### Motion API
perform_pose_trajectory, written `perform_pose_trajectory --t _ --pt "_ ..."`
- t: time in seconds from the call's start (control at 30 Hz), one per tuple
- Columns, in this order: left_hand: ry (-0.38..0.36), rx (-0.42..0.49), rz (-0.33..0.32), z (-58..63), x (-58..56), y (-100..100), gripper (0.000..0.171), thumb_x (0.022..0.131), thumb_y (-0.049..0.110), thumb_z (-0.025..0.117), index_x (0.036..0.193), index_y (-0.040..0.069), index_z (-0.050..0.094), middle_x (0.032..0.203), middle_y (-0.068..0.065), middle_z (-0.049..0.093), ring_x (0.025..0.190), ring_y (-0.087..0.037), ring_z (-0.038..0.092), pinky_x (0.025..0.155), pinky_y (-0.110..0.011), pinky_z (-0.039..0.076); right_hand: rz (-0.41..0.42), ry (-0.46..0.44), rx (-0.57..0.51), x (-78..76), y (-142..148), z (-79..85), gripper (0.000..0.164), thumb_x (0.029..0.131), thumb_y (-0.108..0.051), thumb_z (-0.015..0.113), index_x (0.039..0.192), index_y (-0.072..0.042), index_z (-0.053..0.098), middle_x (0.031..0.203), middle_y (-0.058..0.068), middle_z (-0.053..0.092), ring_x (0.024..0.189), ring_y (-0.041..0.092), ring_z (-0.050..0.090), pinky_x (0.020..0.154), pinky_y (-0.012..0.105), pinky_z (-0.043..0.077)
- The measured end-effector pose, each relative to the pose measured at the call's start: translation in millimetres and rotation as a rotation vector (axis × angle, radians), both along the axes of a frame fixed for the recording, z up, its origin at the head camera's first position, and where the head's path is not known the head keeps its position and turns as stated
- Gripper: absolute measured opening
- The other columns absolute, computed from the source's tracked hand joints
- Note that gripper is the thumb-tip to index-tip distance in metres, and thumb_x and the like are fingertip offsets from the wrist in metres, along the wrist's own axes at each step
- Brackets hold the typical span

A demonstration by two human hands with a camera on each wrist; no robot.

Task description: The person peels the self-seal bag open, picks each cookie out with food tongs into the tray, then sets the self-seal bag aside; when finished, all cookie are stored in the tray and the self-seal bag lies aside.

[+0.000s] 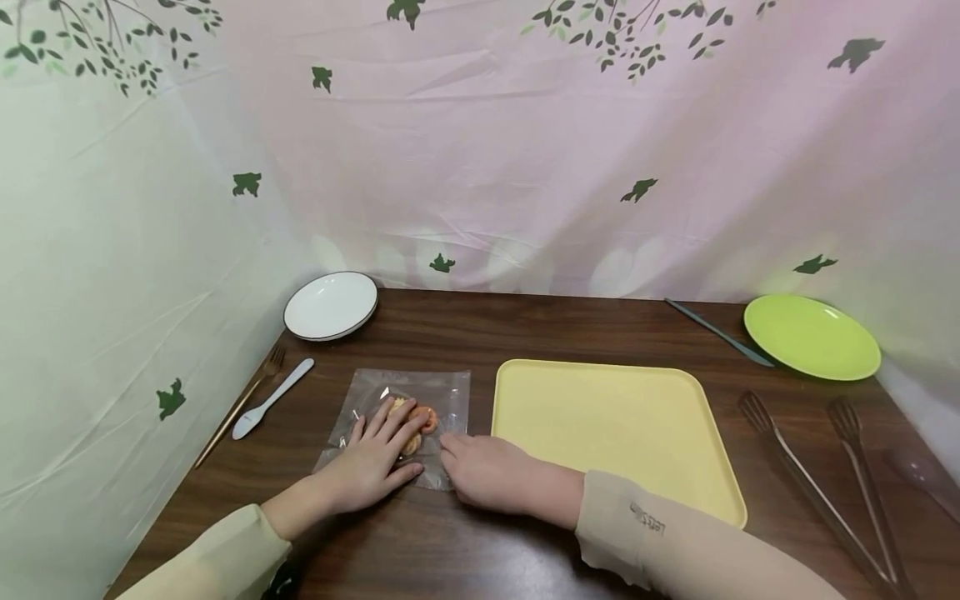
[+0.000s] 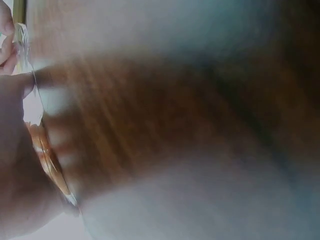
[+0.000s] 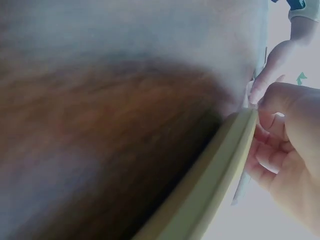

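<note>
A clear plastic bag (image 1: 450,390) lies flat on the dark wooden table, with several orange and yellow ring-shaped snacks (image 1: 426,418) inside. My left hand (image 1: 367,462) rests on top of the bag with its fingers spread, partly covering the snacks. At the bag's right edge, my right hand (image 1: 491,473) pinches the plastic with curled fingers. This hand is beside the left edge of a pale yellow tray (image 1: 600,408), and its forearm crosses over the tray's near side. The right wrist view shows the curled fingers (image 3: 270,155) close by the tray rim (image 3: 220,175).
At the back left stands a white dark-rimmed plate (image 1: 330,305), with a copper-coloured fork (image 1: 240,404) and a white utensil (image 1: 273,398) nearer. On the right are a green plate (image 1: 812,336), a grey-blue knife (image 1: 716,331) and two metal forks (image 1: 806,479). Printed cloth (image 1: 487,167) walls the table.
</note>
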State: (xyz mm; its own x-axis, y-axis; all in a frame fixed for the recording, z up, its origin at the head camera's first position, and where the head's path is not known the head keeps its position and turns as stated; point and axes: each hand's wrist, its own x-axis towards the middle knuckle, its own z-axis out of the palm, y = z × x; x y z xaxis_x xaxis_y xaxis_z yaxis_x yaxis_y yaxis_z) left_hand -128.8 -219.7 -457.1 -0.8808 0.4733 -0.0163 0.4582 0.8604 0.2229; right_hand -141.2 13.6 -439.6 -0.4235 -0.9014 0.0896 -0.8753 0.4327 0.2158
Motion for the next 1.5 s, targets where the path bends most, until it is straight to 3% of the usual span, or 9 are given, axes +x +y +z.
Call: perform_pose_trajectory --t 0.17,0.37,0.6,0.73,0.9,1.03,1.17,1.33,1.5 --pt "-0.018 -0.009 0.001 2.6 -1.2 -0.8 0.068 0.095 0.053 0.047 0.151 0.025 0.022 0.159 -0.005 0.014 0.145 -0.036 0.005 0.100 -0.073 0.018 -0.022 -0.017 0.000 -1.5 6.9 3.7 0.026 0.088 -0.028 0.057 0.107 -0.010 0.059 0.105 0.001 0.054 0.090 0.013 0.056 0.076 0.025 0.051" --pt "-0.015 -0.010 -0.003 2.5 -0.5 -1.1 0.068 0.095 0.054 0.045 0.151 0.024 0.022 0.159 -0.006 0.014 0.145 -0.036 0.005 0.099 -0.074 0.018 0.061 -0.060 -0.075 -11.7 10.4 10.7 0.025 0.094 -0.023 0.057 0.119 -0.023 0.057 0.116 -0.003 0.055 0.100 0.013 0.057 0.077 0.027 0.051" --pt "-0.013 -0.005 -0.004 2.2 -0.3 0.4 0.068 0.095 0.053 0.046 0.151 0.025 0.022 0.159 -0.006 0.014 0.145 -0.036 0.005 0.100 -0.074 0.017 0.132 -0.110 -0.059 -22.4 11.1 17.0 0.022 0.086 -0.021 0.064 0.103 -0.034 0.069 0.113 -0.012 0.062 0.100 0.009 0.056 0.068 0.026 0.047" --pt "-0.003 -0.011 -0.006 1.0 -0.3 1.1 0.068 0.095 0.053 0.046 0.151 0.024 0.022 0.158 -0.006 0.015 0.145 -0.037 0.006 0.099 -0.074 0.018 0.137 -0.112 -0.021 -24.0 8.8 17.4 0.029 0.083 -0.014 0.065 0.104 -0.034 0.068 0.112 -0.013 0.062 0.101 0.008 0.057 0.067 0.026 0.047" --pt "-0.002 -0.013 -0.007 1.2 0.5 -0.5 0.068 0.095 0.053 0.045 0.152 0.024 0.021 0.158 -0.006 0.015 0.145 -0.037 0.006 0.099 -0.074 0.018 0.112 -0.046 0.037 -26.2 -2.7 12.5 0.020 0.087 -0.020 0.060 0.102 -0.032 0.064 0.118 -0.010 0.061 0.107 0.009 0.058 0.075 0.029 0.050" --pt "-0.009 -0.009 -0.011 1.0 -0.2 -0.5 0.068 0.095 0.054 0.045 0.152 0.025 0.020 0.159 -0.005 0.013 0.145 -0.036 0.005 0.099 -0.074 0.017 0.096 0.004 0.073 -26.1 -9.8 9.5 0.024 0.090 -0.023 0.058 0.110 -0.033 0.064 0.121 -0.008 0.060 0.111 0.010 0.057 0.081 0.030 0.051" --pt "-0.018 -0.010 -0.008 0.3 -0.8 -0.5 0.068 0.095 0.055 0.043 0.152 0.026 0.020 0.159 -0.005 0.012 0.145 -0.036 0.004 0.100 -0.074 0.017 0.100 0.012 0.072 -26.2 -11.2 10.4 0.024 0.090 -0.023 0.058 0.111 -0.034 0.064 0.118 -0.008 0.061 0.108 0.009 0.058 0.078 0.029 0.051" --pt "-0.010 -0.006 -0.004 0.6 -0.7 -1.3 0.068 0.095 0.053 0.045 0.152 0.025 0.021 0.159 -0.006 0.014 0.145 -0.037 0.005 0.099 -0.074 0.018 0.086 0.007 0.071 -25.3 -3.8 16.0 0.023 0.091 -0.019 0.057 0.109 -0.030 0.064 0.125 -0.007 0.059 0.111 0.011 0.058 0.080 0.029 0.050" --pt "-0.010 -0.019 -0.004 0.2 -1.1 -0.3 0.068 0.095 0.053 0.047 0.151 0.025 0.022 0.159 -0.005 0.014 0.145 -0.036 0.007 0.099 -0.073 0.019 0.085 0.039 0.019 -23.0 13.6 20.1 0.018 0.087 -0.017 0.061 0.101 -0.027 0.065 0.110 -0.008 0.060 0.099 0.010 0.057 0.069 0.027 0.047"
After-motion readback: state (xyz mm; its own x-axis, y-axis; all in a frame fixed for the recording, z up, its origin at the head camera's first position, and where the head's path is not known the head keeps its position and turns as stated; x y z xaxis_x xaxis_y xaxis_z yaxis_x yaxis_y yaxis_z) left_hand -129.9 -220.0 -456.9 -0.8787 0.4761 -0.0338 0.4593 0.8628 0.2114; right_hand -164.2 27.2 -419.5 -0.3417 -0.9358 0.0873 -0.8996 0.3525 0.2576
